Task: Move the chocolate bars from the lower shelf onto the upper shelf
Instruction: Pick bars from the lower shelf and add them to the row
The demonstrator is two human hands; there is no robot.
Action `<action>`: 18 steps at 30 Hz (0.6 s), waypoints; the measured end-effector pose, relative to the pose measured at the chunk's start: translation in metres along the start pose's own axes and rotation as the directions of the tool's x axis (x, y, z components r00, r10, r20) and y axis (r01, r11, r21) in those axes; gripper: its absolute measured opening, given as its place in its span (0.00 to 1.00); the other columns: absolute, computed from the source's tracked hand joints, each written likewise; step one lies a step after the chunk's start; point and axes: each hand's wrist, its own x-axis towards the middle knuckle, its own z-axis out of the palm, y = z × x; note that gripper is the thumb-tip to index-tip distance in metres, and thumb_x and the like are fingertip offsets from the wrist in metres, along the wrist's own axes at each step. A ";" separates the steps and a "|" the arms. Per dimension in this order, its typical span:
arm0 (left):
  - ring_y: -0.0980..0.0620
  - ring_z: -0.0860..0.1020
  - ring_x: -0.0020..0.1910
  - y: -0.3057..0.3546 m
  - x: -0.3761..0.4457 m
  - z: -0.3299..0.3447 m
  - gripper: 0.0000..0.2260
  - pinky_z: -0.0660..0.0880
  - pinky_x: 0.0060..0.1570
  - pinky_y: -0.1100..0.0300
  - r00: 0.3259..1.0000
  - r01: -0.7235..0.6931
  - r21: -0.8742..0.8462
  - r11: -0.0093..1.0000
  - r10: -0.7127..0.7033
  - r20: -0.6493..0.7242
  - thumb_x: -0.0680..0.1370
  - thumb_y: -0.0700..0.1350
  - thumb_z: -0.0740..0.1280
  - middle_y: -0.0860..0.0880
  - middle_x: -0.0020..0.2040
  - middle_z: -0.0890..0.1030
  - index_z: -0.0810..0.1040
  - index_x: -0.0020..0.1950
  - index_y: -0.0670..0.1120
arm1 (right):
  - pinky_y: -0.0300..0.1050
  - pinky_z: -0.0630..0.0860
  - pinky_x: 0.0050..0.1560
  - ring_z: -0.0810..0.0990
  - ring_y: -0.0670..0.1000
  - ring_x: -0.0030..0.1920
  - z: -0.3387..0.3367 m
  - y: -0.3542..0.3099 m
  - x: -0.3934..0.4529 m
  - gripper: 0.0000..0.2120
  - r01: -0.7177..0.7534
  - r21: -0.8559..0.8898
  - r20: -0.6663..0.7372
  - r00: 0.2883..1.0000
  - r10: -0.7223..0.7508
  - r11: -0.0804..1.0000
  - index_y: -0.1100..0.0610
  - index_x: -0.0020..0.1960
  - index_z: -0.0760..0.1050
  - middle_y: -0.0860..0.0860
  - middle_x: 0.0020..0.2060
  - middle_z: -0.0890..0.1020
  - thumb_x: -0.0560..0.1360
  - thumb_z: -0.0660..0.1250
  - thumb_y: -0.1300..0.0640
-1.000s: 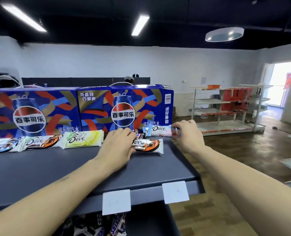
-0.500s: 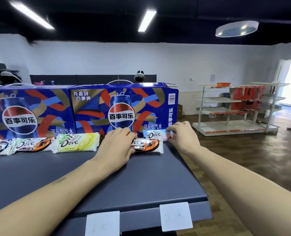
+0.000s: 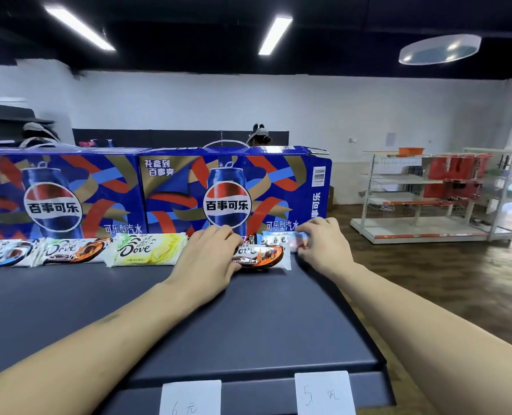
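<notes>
Along the back of the upper shelf [image 3: 188,319], against two blue cola cartons [image 3: 147,193], lies a row of wrapped chocolate bars. At the far left lies a white-and-brown bar [image 3: 4,252], next an orange-accented bar [image 3: 73,250], then a yellow-and-white bar [image 3: 148,250], each flat on the dark shelf and touching or nearly touching its neighbour.

The left hand [image 3: 208,259] comes next — palm down, fingers extended forward and only slightly bent, their tips resting on the left end of a brown-and-orange bar [image 3: 260,256]. It appears to press or nudge that bar rather than grip it. Just behind lies a blue-and-white bar [image 3: 278,238], and the right hand [image 3: 320,245] pinches its right end between curled fingers and thumb, close to the carton face.

These bars look light, flat and fairly stiff inside glossy film, so the wrapper is probably slippery and the slab could snap if bent. The crimped ends give little purchase; a pinch across the width near the middle, or a flat palm sliding the bar, seems the safer hold. Too hard a squeeze would likely dent the chocolate.

On the shelf's front edge hang two white price tags — one at the left [image 3: 190,398], one at the right [image 3: 325,392]. The lower shelf is out of view, so what remains there cannot be told.
</notes>
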 end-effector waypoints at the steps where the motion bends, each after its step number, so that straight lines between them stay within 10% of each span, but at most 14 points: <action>1: 0.48 0.73 0.49 0.000 -0.001 -0.001 0.15 0.67 0.46 0.57 1.000 0.002 0.003 1.000 -0.002 0.003 0.73 0.53 0.70 0.52 0.51 0.76 0.76 0.58 0.50 | 0.44 0.73 0.57 0.64 0.52 0.64 0.000 -0.001 -0.002 0.19 0.001 0.009 -0.009 1.000 -0.001 1.000 0.51 0.65 0.75 0.47 0.61 0.75 0.74 0.69 0.53; 18: 0.47 0.73 0.53 -0.012 -0.056 -0.029 0.16 0.71 0.53 0.53 0.993 0.101 0.020 0.995 -0.102 0.057 0.74 0.53 0.69 0.51 0.53 0.76 0.76 0.60 0.49 | 0.48 0.72 0.61 0.68 0.54 0.63 -0.024 -0.068 -0.057 0.19 0.079 0.063 0.047 0.996 -0.082 0.995 0.54 0.65 0.75 0.50 0.62 0.76 0.74 0.64 0.59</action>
